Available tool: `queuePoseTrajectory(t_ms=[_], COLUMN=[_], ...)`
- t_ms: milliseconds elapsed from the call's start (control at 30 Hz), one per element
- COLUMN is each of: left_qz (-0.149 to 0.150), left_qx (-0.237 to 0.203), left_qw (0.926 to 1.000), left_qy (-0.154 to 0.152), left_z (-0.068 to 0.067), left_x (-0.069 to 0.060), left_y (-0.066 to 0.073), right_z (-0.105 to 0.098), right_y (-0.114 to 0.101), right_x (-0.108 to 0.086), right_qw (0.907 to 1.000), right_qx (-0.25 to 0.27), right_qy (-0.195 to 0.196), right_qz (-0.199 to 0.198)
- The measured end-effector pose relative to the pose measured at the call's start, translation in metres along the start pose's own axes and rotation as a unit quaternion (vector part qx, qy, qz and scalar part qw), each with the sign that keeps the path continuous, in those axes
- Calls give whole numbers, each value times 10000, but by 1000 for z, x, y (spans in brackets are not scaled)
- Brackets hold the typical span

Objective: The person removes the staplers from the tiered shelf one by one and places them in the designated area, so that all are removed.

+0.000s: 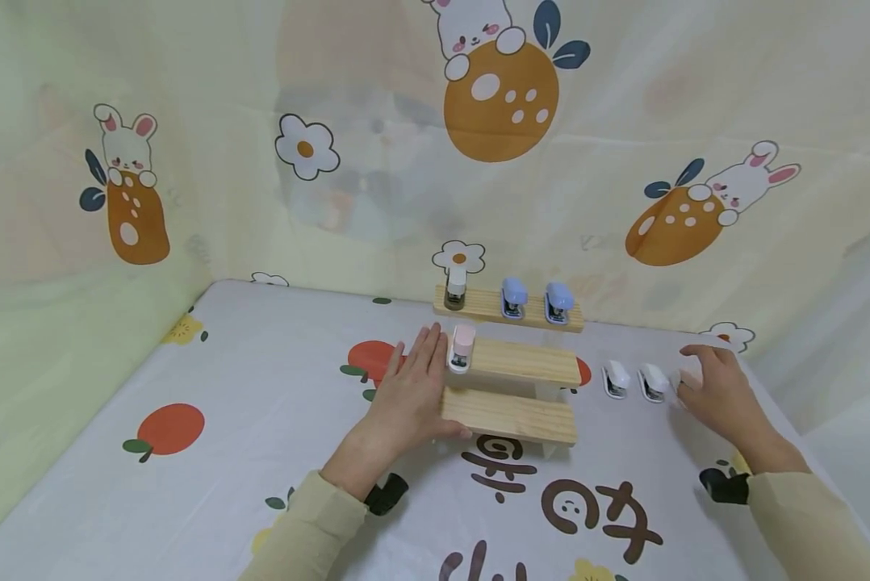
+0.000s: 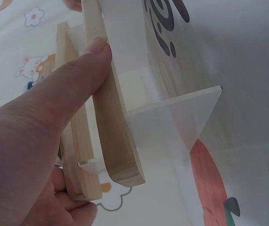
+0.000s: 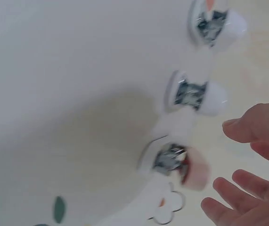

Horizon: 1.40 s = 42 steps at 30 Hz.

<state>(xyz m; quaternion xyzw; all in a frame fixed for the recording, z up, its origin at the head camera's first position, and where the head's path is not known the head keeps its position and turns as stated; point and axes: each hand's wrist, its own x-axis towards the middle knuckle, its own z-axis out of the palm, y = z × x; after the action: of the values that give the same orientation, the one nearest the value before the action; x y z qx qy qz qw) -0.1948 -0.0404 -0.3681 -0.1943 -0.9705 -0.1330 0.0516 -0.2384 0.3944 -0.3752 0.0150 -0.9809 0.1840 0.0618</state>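
My left hand [image 1: 409, 403] grips the left end of a three-tier wooden rack [image 1: 511, 415]; in the left wrist view the thumb of this left hand [image 2: 44, 108] lies on a plank [image 2: 118, 141], fingers behind another. A pink stapler [image 1: 462, 349] stands on the middle tier beside the fingers. The top tier holds a white-topped stapler [image 1: 455, 289] and two blue staplers [image 1: 513, 298]. My right hand [image 1: 721, 395] hovers with parted, bent fingers by white staplers [image 1: 615, 379]. In the right wrist view, this right hand [image 3: 252, 179] is beside a pink-topped stapler [image 3: 196, 169], apart from it.
A white printed cloth [image 1: 261, 452] covers the table under the rack. Behind stands a pale curtain [image 1: 377, 210] with rabbit and flower prints. The two white staplers stand right of the rack, between it and my right hand.
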Motion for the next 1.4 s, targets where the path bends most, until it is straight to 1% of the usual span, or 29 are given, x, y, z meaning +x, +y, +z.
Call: queuePoseTrajectory(t_ms=[133,267,500,600,733,833,967,1133,1400], left_qz=[20,18,30,22,14,11,23,53,58], left_qx=[9,23,44,47,43,14,-18,1,50], left_qw=[10000,10000,10000,10000,10000,10000,10000,9999,9999], left_qy=[23,11,29,16,8,27,59,106,99], left_z=[0,0,1,1,0,0,1,1,0], left_x=[0,0,0,0,0,0,0,0,0], left_y=[-1,0,0,0,0,0,0,0,1], right_z=[-4,-6,-9,-9,-8,-7,-6,-7,-2], right_y=[-12,-22,-42,-52,-64,-75,-89,-106,-135], right_x=[-3,-7,-15,-19,-25,-29,-35,-41,-47], right_qw=[9999,9992,9977,9952,9895,9867,9849,9791,9707], right_qx=[72,87,217,242,294,336,384,498,655], right_qy=[113,278,504,748,1089,1192,1233,1412,1506], right_qz=[-86,-261,-400,-587,-908,-1057,-1150,-1376,-1754])
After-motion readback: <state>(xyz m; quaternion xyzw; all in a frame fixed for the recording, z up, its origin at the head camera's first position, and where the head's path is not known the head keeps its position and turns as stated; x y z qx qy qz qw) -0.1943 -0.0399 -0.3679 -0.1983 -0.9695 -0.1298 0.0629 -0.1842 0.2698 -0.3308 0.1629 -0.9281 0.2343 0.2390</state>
